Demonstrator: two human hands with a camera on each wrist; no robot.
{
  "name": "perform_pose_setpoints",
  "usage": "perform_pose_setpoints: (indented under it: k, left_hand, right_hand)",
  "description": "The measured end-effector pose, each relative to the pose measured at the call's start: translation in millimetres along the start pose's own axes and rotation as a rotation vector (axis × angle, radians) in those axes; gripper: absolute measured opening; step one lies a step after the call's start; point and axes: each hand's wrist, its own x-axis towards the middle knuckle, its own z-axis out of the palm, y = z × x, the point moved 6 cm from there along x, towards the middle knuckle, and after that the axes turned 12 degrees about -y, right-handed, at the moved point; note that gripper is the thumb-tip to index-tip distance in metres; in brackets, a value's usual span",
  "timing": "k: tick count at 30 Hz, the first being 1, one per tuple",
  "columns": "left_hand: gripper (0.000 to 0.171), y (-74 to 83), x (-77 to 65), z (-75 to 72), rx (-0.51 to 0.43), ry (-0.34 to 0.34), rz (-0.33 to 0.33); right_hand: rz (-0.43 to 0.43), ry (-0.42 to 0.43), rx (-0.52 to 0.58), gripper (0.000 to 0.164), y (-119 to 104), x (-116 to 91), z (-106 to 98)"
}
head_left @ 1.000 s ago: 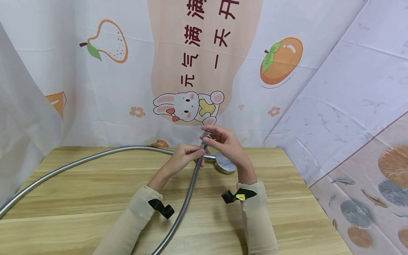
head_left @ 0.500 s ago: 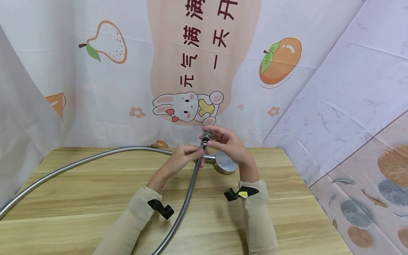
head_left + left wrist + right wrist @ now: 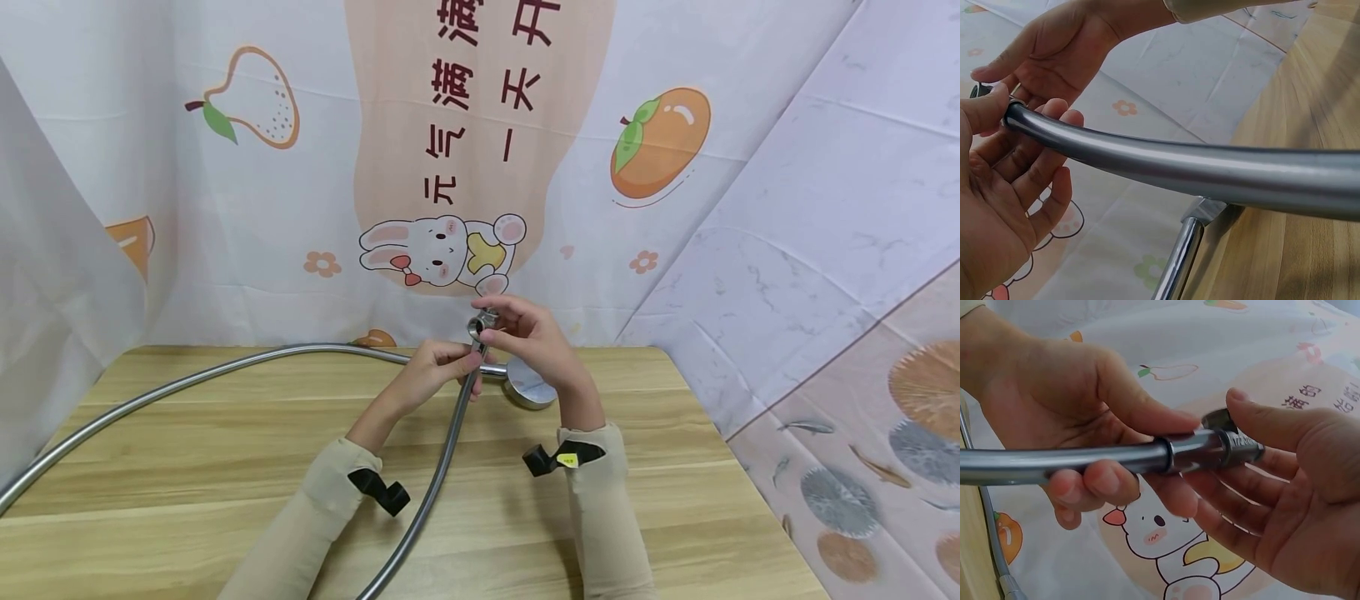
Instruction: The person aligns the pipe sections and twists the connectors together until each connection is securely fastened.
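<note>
My left hand [image 3: 429, 375] pinches the end of a grey metal shower hose [image 3: 444, 462], thumb on top and fingers curled under it, close to its shiny end nut [image 3: 1190, 451]. At that end sits a small chrome tee-like fitting [image 3: 1241, 449] with a round side opening. My right hand [image 3: 536, 337] holds this fitting between thumb and fingers; its fingers partly cover it. In the head view the opening faces toward the camera and left. Beyond the hands, a round chrome shower head [image 3: 531, 385] rests on the table.
The hose's other stretch arcs across the left of the wooden table [image 3: 225, 450] toward the shower head. Behind the table's back edge hangs a white printed curtain [image 3: 285, 208]. A patterned cloth [image 3: 847, 500] lies beyond the right edge.
The right hand has turned the fitting on the hose end, so its round opening has swung into view and then leftward. The left hand keeps its grip in place.
</note>
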Motion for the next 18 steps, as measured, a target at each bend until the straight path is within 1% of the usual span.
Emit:
perform_pose_setpoints:
  k: [4,7,10,15,18]
  left_hand:
    - [0.036,-0.5,-0.3,0.3,-0.003,-0.004,-0.01]
    - [0.036,-1.3,-0.2,0.2,0.005,-0.002,-0.013]
    - [0.037,-2.4,0.0,0.0,0.011,-0.002,-0.016]
    - [0.036,-2.9,0.4,0.3,0.006,0.002,-0.01]
    - [0.034,-3.0,1.0,0.3,-0.002,0.008,-0.003]
  right_hand:
    - [-0.031,-0.053,0.038,0.042,4.1,-1.0,-2.9]
    - [-0.033,-0.06,0.06,0.042,4.8,-0.6,-3.2]
    - [-0.015,-0.037,0.056,0.041,3.2,-0.1,-2.5]
    - [0.049,0.032,0.007,0.038,-2.0,-0.4,-0.2]
    - [0.076,0.076,-0.081,0.035,-4.8,-0.7,1.1]
